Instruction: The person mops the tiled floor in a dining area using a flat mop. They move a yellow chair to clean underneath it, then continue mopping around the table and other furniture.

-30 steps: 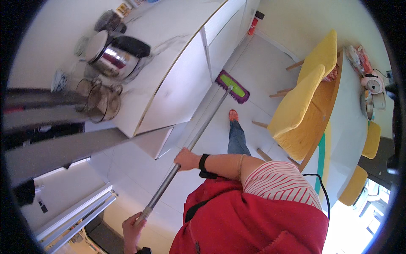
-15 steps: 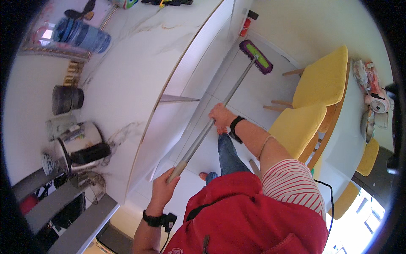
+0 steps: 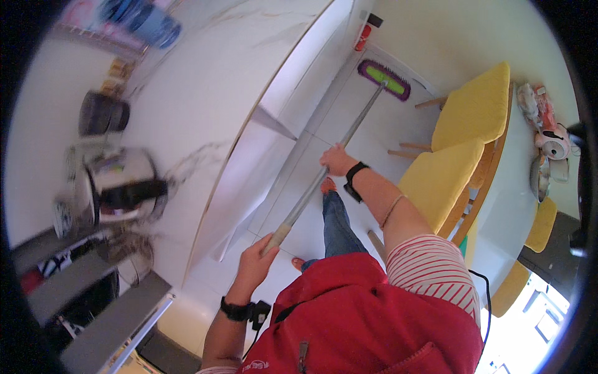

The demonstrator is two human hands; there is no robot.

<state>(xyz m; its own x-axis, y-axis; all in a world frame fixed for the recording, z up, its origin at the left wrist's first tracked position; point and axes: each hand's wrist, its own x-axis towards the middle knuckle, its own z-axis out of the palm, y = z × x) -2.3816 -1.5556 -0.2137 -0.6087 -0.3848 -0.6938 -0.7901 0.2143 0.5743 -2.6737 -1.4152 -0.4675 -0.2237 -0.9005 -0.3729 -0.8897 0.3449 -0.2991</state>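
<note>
A flat mop with a long metal handle (image 3: 306, 201) slants away from me across the floor. My left hand (image 3: 254, 265) is closed round the pale grip at its near end. Further up the pole my right hand (image 3: 337, 160) wraps round the bare metal. The purple-fringed, green-backed mop head (image 3: 384, 80) lies on the light floor tiles (image 3: 346, 103) near the far wall. Under the pole, one foot (image 3: 328, 185) stands forward of the other.
On the left runs a marbled counter (image 3: 205, 93) with a kettle (image 3: 128, 187), dark canisters (image 3: 103, 114) and a blue water bottle (image 3: 146, 22). Yellow chairs (image 3: 470, 112) line a white table (image 3: 507, 215) at right. A red cylinder (image 3: 362, 38) stands in the far corner.
The mop head has shifted slightly right and swivelled flatter to the view. Both hands have moved a little right and keep their hold on the handle.
</note>
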